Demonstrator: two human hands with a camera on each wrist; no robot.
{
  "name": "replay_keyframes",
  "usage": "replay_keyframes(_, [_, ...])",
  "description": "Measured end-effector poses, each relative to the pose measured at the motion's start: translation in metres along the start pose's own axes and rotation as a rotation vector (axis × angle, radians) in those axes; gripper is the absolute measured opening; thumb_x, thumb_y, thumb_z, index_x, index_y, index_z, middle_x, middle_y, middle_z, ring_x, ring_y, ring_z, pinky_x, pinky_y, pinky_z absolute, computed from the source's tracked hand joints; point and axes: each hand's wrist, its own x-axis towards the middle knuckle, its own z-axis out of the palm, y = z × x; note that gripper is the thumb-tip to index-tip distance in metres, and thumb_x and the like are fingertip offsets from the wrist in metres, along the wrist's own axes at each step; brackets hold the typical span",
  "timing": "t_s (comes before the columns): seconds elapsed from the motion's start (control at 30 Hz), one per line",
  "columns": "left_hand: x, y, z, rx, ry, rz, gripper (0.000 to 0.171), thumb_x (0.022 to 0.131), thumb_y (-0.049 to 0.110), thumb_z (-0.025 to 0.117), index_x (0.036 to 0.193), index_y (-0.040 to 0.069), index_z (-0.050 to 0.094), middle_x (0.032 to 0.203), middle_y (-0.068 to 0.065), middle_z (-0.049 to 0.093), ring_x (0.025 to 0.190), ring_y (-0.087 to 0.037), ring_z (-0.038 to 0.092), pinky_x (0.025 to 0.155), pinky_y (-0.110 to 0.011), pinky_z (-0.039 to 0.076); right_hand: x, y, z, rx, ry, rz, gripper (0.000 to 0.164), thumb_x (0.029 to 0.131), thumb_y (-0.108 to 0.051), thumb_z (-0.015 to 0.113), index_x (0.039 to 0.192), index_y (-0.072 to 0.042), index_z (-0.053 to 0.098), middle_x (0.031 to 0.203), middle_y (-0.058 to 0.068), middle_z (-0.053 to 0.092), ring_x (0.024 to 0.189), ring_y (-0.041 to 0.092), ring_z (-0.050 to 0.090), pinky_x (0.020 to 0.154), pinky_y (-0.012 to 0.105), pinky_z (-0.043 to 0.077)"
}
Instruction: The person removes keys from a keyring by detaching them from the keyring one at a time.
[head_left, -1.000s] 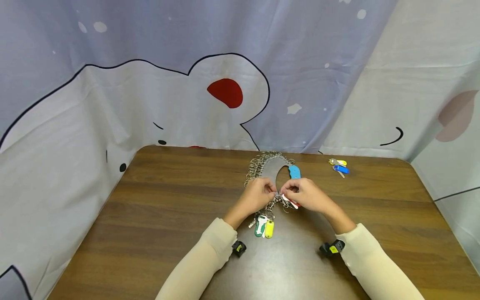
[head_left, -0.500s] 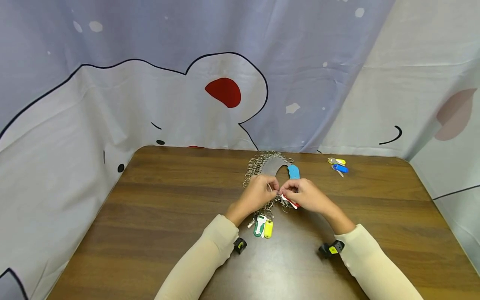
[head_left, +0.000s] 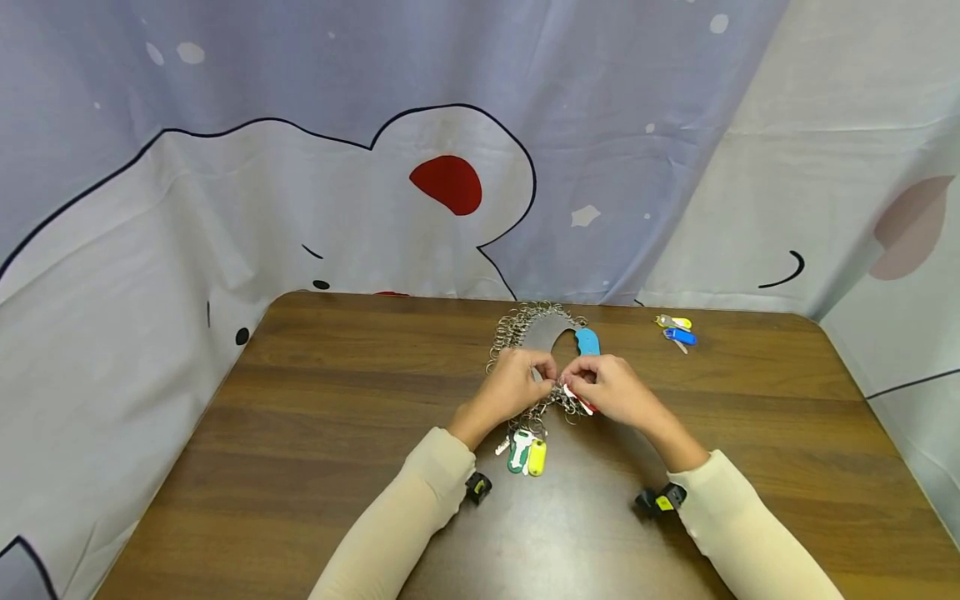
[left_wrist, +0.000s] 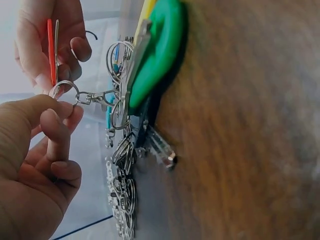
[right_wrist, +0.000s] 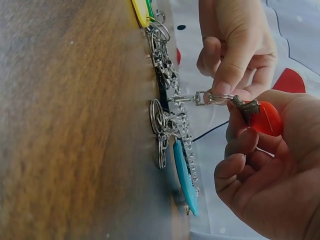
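My left hand (head_left: 517, 385) pinches a split ring (left_wrist: 67, 83) between thumb and forefinger. The ring hangs on a small swivel clasp (right_wrist: 197, 98) that runs up from the rows of key rings. Against it, my right hand (head_left: 607, 390) holds a red key tag (right_wrist: 267, 120) together with a metal key (right_wrist: 245, 106), whose head meets the ring. Both hands work over a curved grey plate (head_left: 542, 332), edged with clasps and rings, with a blue piece (head_left: 588, 342) at its right. A green tag (head_left: 518, 454) with a key and a yellow tag (head_left: 537, 458) lie at its near end.
Two more keys lie at the back right of the wooden table (head_left: 360, 383), one with a yellow tag (head_left: 681, 323) and one with a blue tag (head_left: 680, 337). Behind the table hangs a printed curtain (head_left: 337, 208).
My left hand has shifted slightly right, its fingertips coming closer to the right hand's. The right hand keeps its hold on the red tag and key, which have tilted slightly.
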Motion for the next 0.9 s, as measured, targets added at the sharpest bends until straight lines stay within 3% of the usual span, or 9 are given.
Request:
replay_keyframes(0.2, [0.001, -0.001, 0.0, -0.012, 0.001, 0.006, 0.011, 0.075, 0.002, 0.07, 0.072, 0.013, 0.069, 0.055, 0.002, 0.062, 0.042, -0.003, 0.041, 0.04, -0.014, 0.032, 0.001, 0.001, -0.001, -0.012, 0.009, 0.016, 0.011, 0.09, -0.013, 0.064, 0.088, -0.012, 0.075, 0.075, 0.0, 0.069, 0.064, 0.012, 0.055, 0.059, 0.032, 0.047])
replay_keyframes(0.4, [0.001, 0.0, 0.001, 0.031, 0.016, 0.042, 0.01, 0.075, 0.004, 0.074, 0.072, 0.013, 0.07, 0.059, 0.004, 0.064, 0.046, -0.003, 0.044, 0.042, -0.014, 0.035, 0.006, 0.001, -0.003, -0.055, 0.003, 0.0, 0.011, 0.089, -0.014, 0.065, 0.087, -0.011, 0.075, 0.078, 0.001, 0.071, 0.069, 0.014, 0.057, 0.064, 0.034, 0.049])
replay_keyframes(0.67, [0.002, 0.004, 0.005, 0.048, 0.024, -0.003, 0.013, 0.074, 0.003, 0.073, 0.075, 0.014, 0.067, 0.048, 0.003, 0.053, 0.042, -0.002, 0.036, 0.04, -0.014, 0.029, 0.008, 0.003, -0.01, -0.071, -0.095, -0.022, 0.01, 0.092, -0.014, 0.063, 0.088, -0.013, 0.073, 0.075, -0.002, 0.068, 0.065, 0.012, 0.055, 0.065, 0.034, 0.048])
replay_keyframes(0.8, [0.002, 0.006, 0.005, 0.007, 0.023, -0.04, 0.011, 0.076, 0.004, 0.073, 0.077, 0.012, 0.066, 0.06, -0.002, 0.064, 0.044, -0.002, 0.042, 0.043, -0.014, 0.034, 0.008, 0.004, -0.011, -0.078, -0.101, -0.032, 0.01, 0.093, -0.013, 0.063, 0.088, -0.013, 0.071, 0.075, -0.002, 0.067, 0.067, 0.012, 0.055, 0.065, 0.034, 0.048])
replay_keyframes(0.9, [-0.001, 0.009, 0.003, -0.067, 0.007, -0.115, 0.006, 0.079, 0.007, 0.072, 0.082, 0.011, 0.068, 0.078, -0.004, 0.072, 0.046, -0.003, 0.047, 0.044, -0.015, 0.039, 0.008, 0.004, -0.01, -0.089, -0.094, -0.029, 0.01, 0.093, -0.014, 0.062, 0.089, -0.013, 0.071, 0.075, -0.002, 0.066, 0.068, 0.013, 0.054, 0.065, 0.034, 0.047])
